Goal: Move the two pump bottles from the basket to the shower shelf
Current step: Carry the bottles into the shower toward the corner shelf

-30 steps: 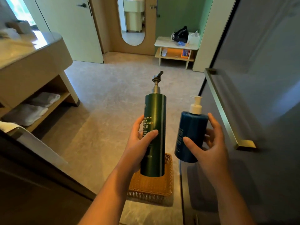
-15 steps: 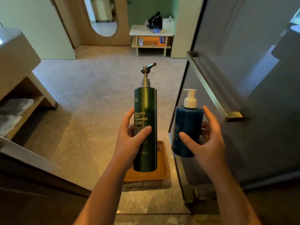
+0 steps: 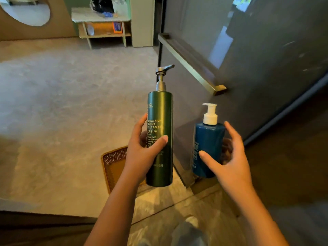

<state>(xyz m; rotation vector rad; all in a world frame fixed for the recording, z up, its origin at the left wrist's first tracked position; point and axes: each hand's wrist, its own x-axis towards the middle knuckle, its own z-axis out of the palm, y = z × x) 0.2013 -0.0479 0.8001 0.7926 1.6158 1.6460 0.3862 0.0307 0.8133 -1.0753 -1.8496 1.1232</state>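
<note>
— Holding both, is the person? Where are the bottles?

— Yes. The tall green pump bottle (image 3: 159, 139) is upright in the left hand (image 3: 143, 153), thumb across the label and fingers wrapped round the back, its grey pump head pointing right. The shorter blue pump bottle (image 3: 207, 148) with a white pump is in the right hand (image 3: 229, 162), thumb on the front and fingers curled behind it. Both are raised in the air, side by side, not touching.

— And the basket?

— The woven basket (image 3: 113, 162) sits on the stone floor (image 3: 62, 103) below and left of the green bottle, partly hidden by the left forearm.

— What's around them?

— A dark glass door (image 3: 266, 50) stands just behind the blue bottle, with a brass handle bar (image 3: 191, 63) running across it. Well beyond, a small side table (image 3: 101, 18) stands against the far wall. A foot shows at the bottom edge.
</note>
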